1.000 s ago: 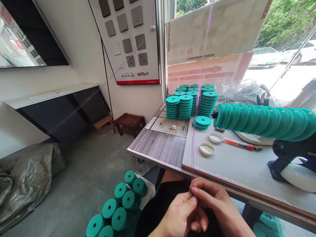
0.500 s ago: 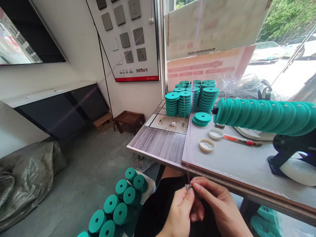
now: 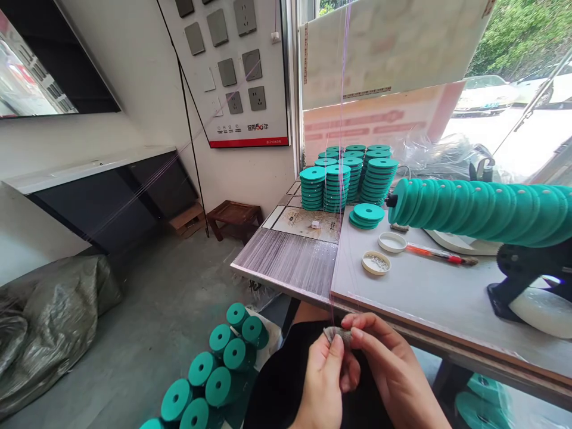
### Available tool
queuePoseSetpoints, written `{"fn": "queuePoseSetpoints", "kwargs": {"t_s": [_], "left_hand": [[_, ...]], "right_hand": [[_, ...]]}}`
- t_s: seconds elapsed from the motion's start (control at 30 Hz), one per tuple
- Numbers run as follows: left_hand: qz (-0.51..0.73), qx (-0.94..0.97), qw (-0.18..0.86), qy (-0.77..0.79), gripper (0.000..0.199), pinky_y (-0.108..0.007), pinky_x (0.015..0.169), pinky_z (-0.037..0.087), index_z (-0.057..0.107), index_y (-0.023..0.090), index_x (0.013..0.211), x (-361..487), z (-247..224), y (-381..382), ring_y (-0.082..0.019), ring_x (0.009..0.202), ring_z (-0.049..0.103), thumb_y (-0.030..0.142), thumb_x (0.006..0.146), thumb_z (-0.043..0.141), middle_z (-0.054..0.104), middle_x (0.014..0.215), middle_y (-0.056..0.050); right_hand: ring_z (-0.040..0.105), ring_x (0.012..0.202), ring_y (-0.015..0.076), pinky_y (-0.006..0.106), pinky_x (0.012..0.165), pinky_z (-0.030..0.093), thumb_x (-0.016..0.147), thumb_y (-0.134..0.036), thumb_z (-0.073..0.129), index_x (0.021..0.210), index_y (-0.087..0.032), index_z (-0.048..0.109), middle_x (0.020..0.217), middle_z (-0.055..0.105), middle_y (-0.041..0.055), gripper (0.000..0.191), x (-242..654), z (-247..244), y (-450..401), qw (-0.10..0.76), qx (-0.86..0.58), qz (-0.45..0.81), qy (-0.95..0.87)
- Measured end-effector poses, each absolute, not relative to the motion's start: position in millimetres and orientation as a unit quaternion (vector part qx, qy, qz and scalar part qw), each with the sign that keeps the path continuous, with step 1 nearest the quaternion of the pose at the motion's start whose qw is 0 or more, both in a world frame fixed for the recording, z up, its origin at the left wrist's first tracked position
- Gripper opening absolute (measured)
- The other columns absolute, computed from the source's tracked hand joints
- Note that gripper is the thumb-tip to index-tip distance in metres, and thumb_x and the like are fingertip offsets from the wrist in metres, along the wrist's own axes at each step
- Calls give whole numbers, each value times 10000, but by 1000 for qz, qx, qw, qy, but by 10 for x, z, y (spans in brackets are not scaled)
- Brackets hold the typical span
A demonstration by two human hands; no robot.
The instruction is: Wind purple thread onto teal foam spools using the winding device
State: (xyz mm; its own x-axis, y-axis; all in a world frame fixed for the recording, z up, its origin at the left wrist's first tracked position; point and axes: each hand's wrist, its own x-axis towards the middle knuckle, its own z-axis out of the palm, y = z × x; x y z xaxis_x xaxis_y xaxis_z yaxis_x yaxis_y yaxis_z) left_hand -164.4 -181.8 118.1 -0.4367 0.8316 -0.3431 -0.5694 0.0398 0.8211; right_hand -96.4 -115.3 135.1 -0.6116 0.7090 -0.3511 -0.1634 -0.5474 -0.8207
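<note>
Left hand (image 3: 325, 372) and right hand (image 3: 388, 368) together just below the worktop (image 3: 429, 292) edge, fingertips of both pinched shut on one small grey piece (image 3: 336, 333) (too small to identify), with thin pink threads (image 3: 341, 119) rising straight up from it past the teal disc stacks (image 3: 346, 179). Open worktop ahead of the hands as far as two small white lids (image 3: 376, 262) and a red pen (image 3: 440, 254); loaded teal spindle (image 3: 478, 211) well to the right, loose teal spools (image 3: 218, 375) low at left near the floor.
</note>
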Motion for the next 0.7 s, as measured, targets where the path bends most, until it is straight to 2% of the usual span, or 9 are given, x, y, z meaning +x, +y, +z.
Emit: {"fn": "queuePoseSetpoints", "kwargs": {"t_s": [0.13,0.2,0.27,0.33,0.37,0.4,0.47,0.57,0.7], "left_hand": [[670,142,523,508,462,-207,460,158,509,117,798,-1650,1172,-1833,-30,438,304,571,715,518,411,485,37],[657,148,532,513,480,-208,475,168,504,121,768,-1649,1180,-1841,-29,454,305,589,676,556,396,493,44],[644,146,547,514,506,-209,487,168,494,126,752,-1648,1192,-1845,-25,465,282,600,617,610,361,498,60],[640,136,559,510,539,-212,493,163,489,130,754,-1647,1203,-1846,-23,468,253,618,574,631,332,497,72],[640,131,561,508,556,-212,498,162,490,130,768,-1646,1208,-1846,-24,471,248,630,567,627,328,499,75],[641,127,562,507,569,-212,504,164,495,129,789,-1646,1214,-1845,-26,477,249,638,569,619,328,502,75],[641,130,560,508,574,-212,516,172,504,125,816,-1646,1230,-1844,-29,490,258,642,586,602,331,508,72],[636,139,555,518,559,-215,521,179,502,124,802,-1640,1254,-1843,-30,496,273,643,610,578,346,513,65],[638,124,552,522,574,-213,511,178,495,121,833,-1621,1245,-1845,-32,485,296,643,608,580,372,504,63]], "right_hand": [[428,578,41,142,432,406,616,-395,677,807,-202,440,740,454,-43,360,-998,1384,-1139,253,-332,829,-372],[452,588,45,128,410,388,637,-427,655,887,-228,447,777,471,-41,381,-1000,1377,-1119,228,-339,821,-398],[522,769,63,103,530,445,671,-451,624,984,-244,466,918,517,-22,407,-988,1358,-1106,209,-339,804,-441],[497,994,82,85,717,458,705,-459,592,1052,-243,477,1050,524,-2,425,-970,1338,-1107,202,-330,791,-474],[487,1027,88,90,758,452,713,-462,581,1067,-237,480,1073,525,6,431,-963,1330,-1112,201,-326,788,-481],[505,992,89,99,742,458,714,-467,579,1069,-231,481,1066,531,12,438,-960,1325,-1120,199,-326,787,-484],[548,788,73,124,593,465,692,-483,593,1053,-220,477,996,544,12,461,-967,1321,-1135,194,-336,788,-478],[477,465,42,172,399,404,638,-514,628,1022,-209,453,815,544,-19,520,-1003,1323,-1145,167,-351,794,-467],[438,336,78,199,335,370,621,-534,631,905,-179,448,552,459,-64,491,-1043,1319,-1139,150,-351,802,-459]]}}
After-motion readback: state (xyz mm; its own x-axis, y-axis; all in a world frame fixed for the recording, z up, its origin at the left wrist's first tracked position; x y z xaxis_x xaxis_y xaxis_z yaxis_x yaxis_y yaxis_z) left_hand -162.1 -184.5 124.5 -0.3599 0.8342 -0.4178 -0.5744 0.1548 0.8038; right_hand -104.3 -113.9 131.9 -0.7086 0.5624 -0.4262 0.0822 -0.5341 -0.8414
